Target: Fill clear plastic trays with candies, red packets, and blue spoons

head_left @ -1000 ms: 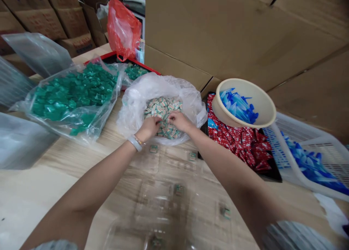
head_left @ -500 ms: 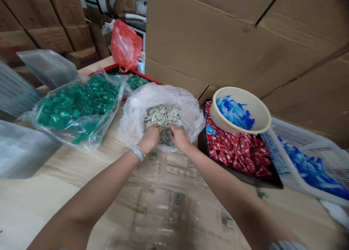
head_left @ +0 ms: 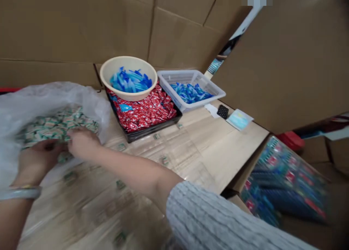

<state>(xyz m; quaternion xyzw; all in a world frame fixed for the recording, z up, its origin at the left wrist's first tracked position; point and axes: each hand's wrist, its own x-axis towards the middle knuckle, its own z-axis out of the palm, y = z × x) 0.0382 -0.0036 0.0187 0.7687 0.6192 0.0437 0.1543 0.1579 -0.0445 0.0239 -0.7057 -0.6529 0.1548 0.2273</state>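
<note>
A white plastic bag [head_left: 95, 100] lies open at the left, full of small striped green, white and orange pieces [head_left: 46, 126]. My left hand [head_left: 38, 161], with a pale bangle at the wrist, is at the bag's near edge with its fingers curled together. Close beside it, my right hand [head_left: 83, 142] pinches its fingertips over the pieces. Blur hides what either hand holds. Under my right forearm, clear plastic trays [head_left: 185, 144] cover the tabletop, with single small green pieces [head_left: 120, 184] on several of them.
A black tray [head_left: 152, 128] of red packets stands behind, a cream bowl [head_left: 128, 97] of blue items on it. Further right are a white basket [head_left: 188, 106] of blue items, a black object [head_left: 223, 111] and a light-blue packet [head_left: 240, 119]. An open box holds packaged goods [head_left: 289, 177] beyond the table edge.
My view has swung right, so the bag and hands now appear further left and the box of packaged goods has come into sight. Both hands stay at the bag, close together.
</note>
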